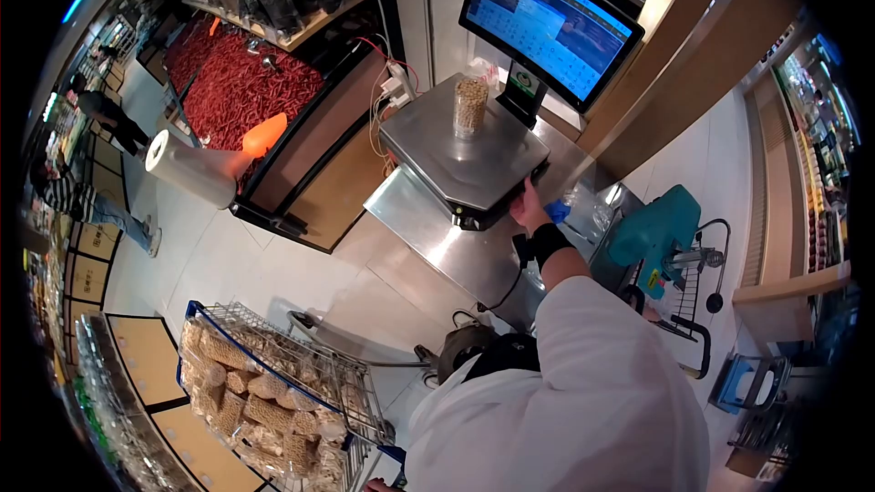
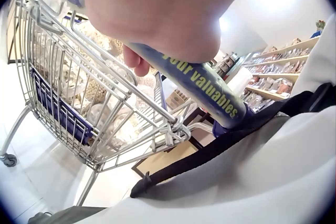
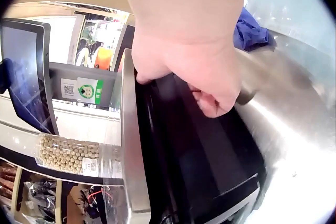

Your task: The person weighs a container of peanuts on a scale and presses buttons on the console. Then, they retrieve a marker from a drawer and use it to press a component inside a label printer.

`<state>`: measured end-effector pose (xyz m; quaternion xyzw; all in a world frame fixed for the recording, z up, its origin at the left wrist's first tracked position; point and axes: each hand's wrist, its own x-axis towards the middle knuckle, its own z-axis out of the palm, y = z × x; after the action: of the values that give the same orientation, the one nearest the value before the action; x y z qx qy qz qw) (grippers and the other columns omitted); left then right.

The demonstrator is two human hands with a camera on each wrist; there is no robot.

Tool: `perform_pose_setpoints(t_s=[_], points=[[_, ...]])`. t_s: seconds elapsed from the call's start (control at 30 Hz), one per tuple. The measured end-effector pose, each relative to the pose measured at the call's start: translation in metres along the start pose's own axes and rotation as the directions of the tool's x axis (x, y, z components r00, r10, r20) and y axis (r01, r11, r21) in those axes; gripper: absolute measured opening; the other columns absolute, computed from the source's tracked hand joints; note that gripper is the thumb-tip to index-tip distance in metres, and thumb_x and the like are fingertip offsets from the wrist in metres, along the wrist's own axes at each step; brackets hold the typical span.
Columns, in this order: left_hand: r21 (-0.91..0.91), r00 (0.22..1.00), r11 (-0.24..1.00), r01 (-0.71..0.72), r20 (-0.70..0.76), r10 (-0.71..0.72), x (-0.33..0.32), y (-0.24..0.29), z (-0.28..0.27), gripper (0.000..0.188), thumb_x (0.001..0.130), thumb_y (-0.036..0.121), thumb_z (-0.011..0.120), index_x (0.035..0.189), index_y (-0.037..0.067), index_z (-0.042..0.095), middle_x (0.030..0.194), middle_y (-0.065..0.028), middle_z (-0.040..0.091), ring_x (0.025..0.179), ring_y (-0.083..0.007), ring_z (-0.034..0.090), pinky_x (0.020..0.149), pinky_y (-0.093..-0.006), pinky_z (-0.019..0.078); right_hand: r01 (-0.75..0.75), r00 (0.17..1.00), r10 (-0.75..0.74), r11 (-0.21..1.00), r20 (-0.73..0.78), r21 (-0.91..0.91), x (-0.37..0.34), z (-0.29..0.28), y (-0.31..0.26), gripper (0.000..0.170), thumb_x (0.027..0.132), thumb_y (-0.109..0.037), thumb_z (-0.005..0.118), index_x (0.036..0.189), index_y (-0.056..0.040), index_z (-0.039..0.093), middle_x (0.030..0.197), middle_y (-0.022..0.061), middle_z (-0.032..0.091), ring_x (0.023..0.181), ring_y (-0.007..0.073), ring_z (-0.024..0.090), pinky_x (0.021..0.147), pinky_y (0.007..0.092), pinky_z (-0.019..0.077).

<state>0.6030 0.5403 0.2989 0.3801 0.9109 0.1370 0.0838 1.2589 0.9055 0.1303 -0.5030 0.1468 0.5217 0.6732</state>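
My left hand (image 2: 152, 14) grips the blue, printed handle (image 2: 202, 85) of a metal shopping cart (image 2: 105, 103). In the head view that cart is piled with clear bags of beige goods (image 1: 269, 415). My right hand (image 1: 529, 208) is at the right side of a steel-topped scale (image 1: 456, 159). From the right wrist, its thumb touches the scale's black housing (image 3: 184, 145) and the other fingers curl over it; what lies between them is hidden. On the scale's plate stands a clear packet of round beige beans (image 1: 470, 107), with a white label (image 3: 90, 167) in the right wrist view.
A lit touchscreen (image 1: 551, 23) rises behind the scale. Left of it are a bin of dried red chillies (image 1: 241, 91) and a plastic roll (image 1: 191, 169). A teal machine (image 1: 656, 232) stands at right. Two people are far left; one wears a striped top (image 1: 68, 193).
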Motion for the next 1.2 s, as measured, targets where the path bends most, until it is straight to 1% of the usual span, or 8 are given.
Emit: perform_pose_setpoints(t_s=[0.13,0.27,0.37,0.43,0.6,0.73,0.9,1.2], points=[[-0.065,0.995,0.996,0.065,0.076,-0.060,-0.002,0.017,-0.012,0.047,0.096,0.049,0.045,0.092,0.012,0.074,0.089,-0.0174,0.070,0.078,-0.0381,0.061,0.072,-0.0493,0.0463,0.070,0.986,-0.101,0.972,-0.130,-0.226,-0.031,-0.028,0.003,0.047,0.081,-0.068,0.068,0.073,-0.0235,0.055,0.057,-0.0056,0.044,0.049,0.0114,0.036,0.048,0.0260,0.0279],[-0.150,0.978,0.982,0.114,0.192,-0.084,0.001,0.021,-0.018,0.047,0.097,0.047,0.044,0.095,0.011,0.073,0.094,-0.0173,0.071,0.084,-0.0392,0.064,0.074,-0.0490,0.0486,0.097,0.983,-0.111,0.991,-0.147,-0.097,-0.058,-0.042,0.007,0.044,0.081,-0.066,0.069,0.075,-0.0241,0.058,0.057,-0.0071,0.043,0.050,0.0110,0.038,0.047,0.0269,0.0258],[-0.028,0.976,0.996,0.083,0.204,-0.076,0.006,0.023,-0.019,0.043,0.097,0.044,0.045,0.093,0.011,0.073,0.088,-0.0186,0.070,0.079,-0.0380,0.063,0.069,-0.0502,0.0478,0.119,0.985,-0.132,0.986,-0.108,-0.114,-0.053,-0.065,0.009,0.048,0.082,-0.062,0.071,0.068,-0.0212,0.050,0.055,-0.0044,0.040,0.048,0.0123,0.039,0.046,0.0285,0.0279],[-0.213,0.999,0.977,0.032,0.013,-0.030,0.010,-0.004,0.018,0.033,0.095,0.031,0.054,0.079,0.003,0.066,0.070,-0.0084,0.065,0.067,-0.0279,0.061,0.062,-0.0395,0.0446,0.103,0.985,-0.119,0.986,-0.123,-0.132,-0.053,-0.076,0.009,0.049,0.081,-0.059,0.074,0.068,-0.0192,0.048,0.056,-0.0034,0.039,0.048,0.0136,0.040,0.046,0.0300,0.0295],[-0.251,0.995,0.967,0.038,0.101,-0.013,0.016,0.009,0.009,0.044,0.099,0.040,0.051,0.081,0.002,0.066,0.070,-0.0079,0.066,0.062,-0.0218,0.061,0.060,-0.0362,0.0477,0.118,0.977,-0.146,0.978,-0.158,-0.173,-0.078,-0.085,0.008,0.043,0.082,-0.054,0.076,0.076,-0.0187,0.052,0.061,-0.0033,0.042,0.053,0.0126,0.043,0.047,0.0289,0.0293],[-0.170,0.991,0.984,0.060,0.129,-0.039,0.016,0.016,0.001,0.045,0.098,0.041,0.052,0.078,0.003,0.066,0.069,-0.0090,0.066,0.059,-0.0225,0.060,0.057,-0.0369,0.0461,0.098,0.978,-0.128,0.979,-0.166,-0.178,-0.080,-0.099,0.007,0.042,0.082,-0.053,0.076,0.079,-0.0185,0.053,0.062,-0.0038,0.043,0.055,0.0118,0.044,0.047,0.0283,0.0294],[-0.113,0.989,0.986,-0.123,0.073,0.131,0.023,0.002,0.006,0.047,0.097,0.043,0.052,0.077,0.003,0.068,0.071,-0.0132,0.064,0.061,-0.0294,0.058,0.058,-0.0414,0.0432,0.121,0.982,-0.148,0.969,-0.116,-0.217,-0.080,-0.109,0.006,0.037,0.084,-0.050,0.076,0.085,-0.0190,0.057,0.066,-0.0041,0.047,0.058,0.0110,0.045,0.049,0.0272,0.0310],[-0.073,0.994,0.995,-0.071,0.074,0.076,0.016,0.015,-0.001,0.046,0.098,0.041,0.051,0.078,0.004,0.069,0.070,-0.0126,0.064,0.062,-0.0299,0.058,0.056,-0.0435,0.0403,0.072,0.985,-0.107,0.967,-0.134,-0.243,-0.069,-0.112,0.005,0.038,0.085,-0.053,0.074,0.085,-0.0186,0.056,0.066,-0.0038,0.047,0.058,0.0122,0.044,0.049,0.0282,0.0301]])
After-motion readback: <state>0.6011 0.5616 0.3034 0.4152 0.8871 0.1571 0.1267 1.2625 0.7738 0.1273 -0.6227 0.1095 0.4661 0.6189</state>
